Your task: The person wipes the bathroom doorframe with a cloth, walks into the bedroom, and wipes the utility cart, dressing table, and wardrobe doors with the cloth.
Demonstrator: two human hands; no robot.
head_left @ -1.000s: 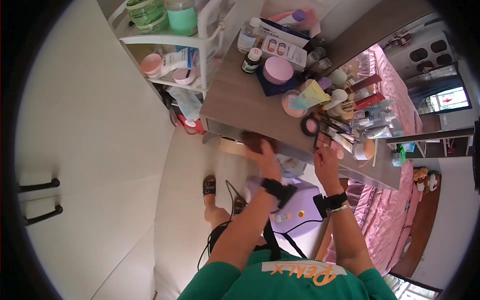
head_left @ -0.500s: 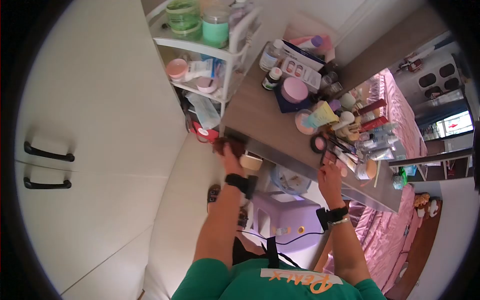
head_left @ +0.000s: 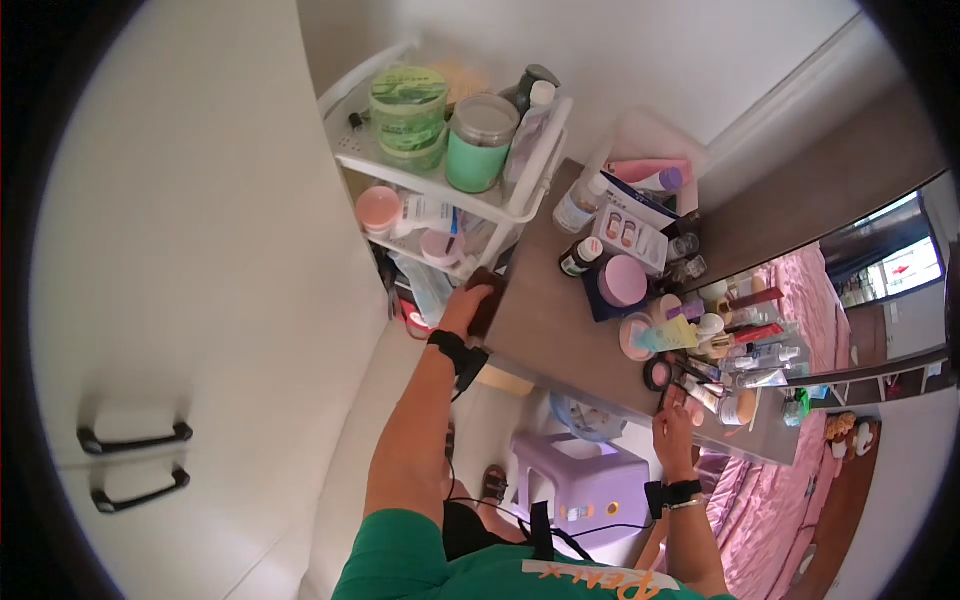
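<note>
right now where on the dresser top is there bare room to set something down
The clearest patch is the left-middle of the dresser top, between its front edge, the brown item in the left hand, the dark white-capped bottle and the navy box. The right end, before the mirror, is crowded with tubes and the blush compact.

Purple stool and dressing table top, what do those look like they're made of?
The purple stool looks like smooth moulded plastic: rounded edges, even colour. The dressing table top seems matt wood or wood-effect board, given its flat brown surface and straight edges; I can't tell which.
</note>
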